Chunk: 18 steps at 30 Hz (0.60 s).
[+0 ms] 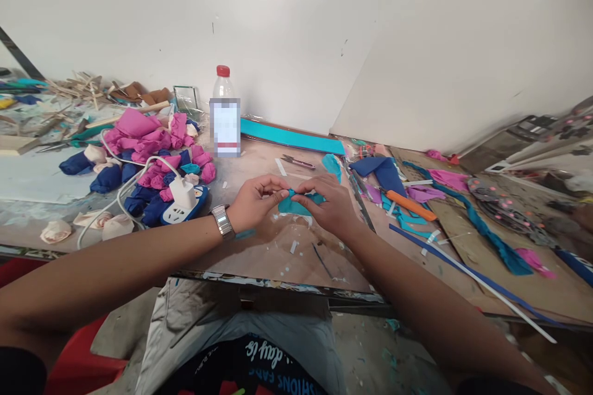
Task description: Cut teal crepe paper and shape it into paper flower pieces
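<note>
Between my two hands, just above the brown work surface, is a piece of teal cloth or paper (296,206). The thumb and forefinger of my left hand (256,202) pinch its upper left edge, and a watch sits on that wrist. From the other side my right hand (330,202) pinches the same piece, its fingers partly covering it. The fingertips of both hands nearly meet. Beyond them lie small thread snips (299,162) and another teal scrap (332,166). Small white bits are scattered below my hands.
At left, a pile of pink and blue rolled pieces (143,136) surrounds a power strip (183,211) with a white plug and cable. Behind stand a red-capped bottle (223,83) and a long turquoise strip (291,136). An orange-handled cutter (411,205) and more strips lie right.
</note>
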Tool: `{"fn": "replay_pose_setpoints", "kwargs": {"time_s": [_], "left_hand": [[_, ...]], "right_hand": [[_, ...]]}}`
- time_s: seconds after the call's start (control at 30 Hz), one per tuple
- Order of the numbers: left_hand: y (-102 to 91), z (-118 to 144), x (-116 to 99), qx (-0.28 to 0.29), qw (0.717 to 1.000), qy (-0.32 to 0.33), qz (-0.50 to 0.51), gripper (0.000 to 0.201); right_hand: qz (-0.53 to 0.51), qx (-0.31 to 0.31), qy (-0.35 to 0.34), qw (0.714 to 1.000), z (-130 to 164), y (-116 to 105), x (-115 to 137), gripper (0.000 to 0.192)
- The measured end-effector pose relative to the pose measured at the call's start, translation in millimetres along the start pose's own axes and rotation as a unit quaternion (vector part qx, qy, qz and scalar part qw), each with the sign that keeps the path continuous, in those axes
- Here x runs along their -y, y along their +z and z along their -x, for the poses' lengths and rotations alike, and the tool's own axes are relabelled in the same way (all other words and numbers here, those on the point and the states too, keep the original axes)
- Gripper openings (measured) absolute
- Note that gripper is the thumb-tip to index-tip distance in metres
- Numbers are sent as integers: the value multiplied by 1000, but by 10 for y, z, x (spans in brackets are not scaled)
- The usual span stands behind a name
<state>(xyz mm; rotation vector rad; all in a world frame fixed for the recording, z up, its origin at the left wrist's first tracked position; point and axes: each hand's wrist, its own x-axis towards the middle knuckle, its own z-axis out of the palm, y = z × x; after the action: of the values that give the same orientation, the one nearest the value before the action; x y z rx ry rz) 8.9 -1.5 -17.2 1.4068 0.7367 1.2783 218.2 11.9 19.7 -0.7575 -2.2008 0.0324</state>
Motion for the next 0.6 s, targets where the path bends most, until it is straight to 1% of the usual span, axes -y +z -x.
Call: {"fn": "replay_pose_setpoints", "kwargs": {"time_s": [0.1,0.23,0.47,0.6], "left_hand": [[-11,-4,18,-8,1000,12,-8,32],[-8,-2,20,-8,1000,-5,-6,33],[1,7,-68,-18,996,-1,-85,31],[0,17,-105,-10,993,9,-121,28]], "right_hand": [[4,7,-4,1000,-5,-11,9,14],[9,9,-11,1000,-10,-19,18,11],[2,14,-4,1000,3,-9,17,15],[5,23,4,1000,14,5,-10,15]]}}
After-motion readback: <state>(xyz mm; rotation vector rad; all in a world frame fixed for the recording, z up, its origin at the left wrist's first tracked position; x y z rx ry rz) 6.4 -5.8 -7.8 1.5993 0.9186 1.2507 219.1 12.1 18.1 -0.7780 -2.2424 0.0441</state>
